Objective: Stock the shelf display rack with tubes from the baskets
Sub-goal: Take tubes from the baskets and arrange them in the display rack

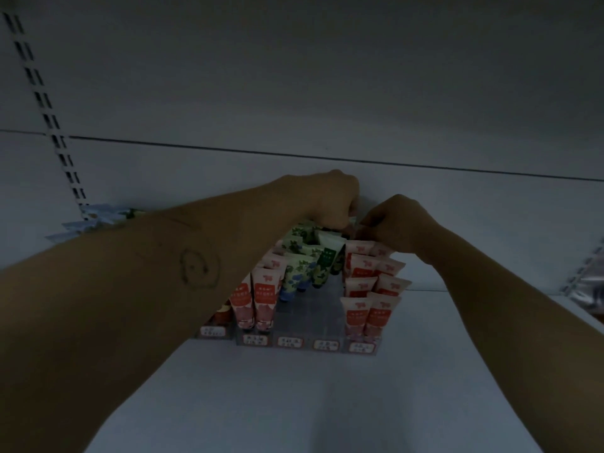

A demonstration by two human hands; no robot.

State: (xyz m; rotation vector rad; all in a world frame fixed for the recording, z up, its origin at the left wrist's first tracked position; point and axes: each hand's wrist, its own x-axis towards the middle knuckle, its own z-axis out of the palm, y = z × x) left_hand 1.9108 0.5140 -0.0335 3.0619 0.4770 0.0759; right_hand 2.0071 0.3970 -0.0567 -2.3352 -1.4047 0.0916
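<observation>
A clear tiered display rack (pixel 313 310) stands on the white shelf (pixel 294 403) against the back wall. Pink tubes (pixel 359 317) fill its right lanes and more pink tubes (pixel 264 297) its left lanes. Green floral tubes (pixel 294 276) and a dark green tube (pixel 327 260) stand in the middle lanes, whose front steps are bare. My left hand (pixel 330 201) is curled over the rack's back row and grips a pale tube (pixel 352 221), mostly hidden by the fingers. My right hand (pixel 397 223) pinches that tube's end from the right, just above the back pink tubes.
Pale packets (pixel 94 219) lie at the back left, beside a slotted upright (pixel 49 120). Shiny packets (pixel 588 289) sit at the right edge. Price labels (pixel 289 341) run along the rack's front. The light is dim.
</observation>
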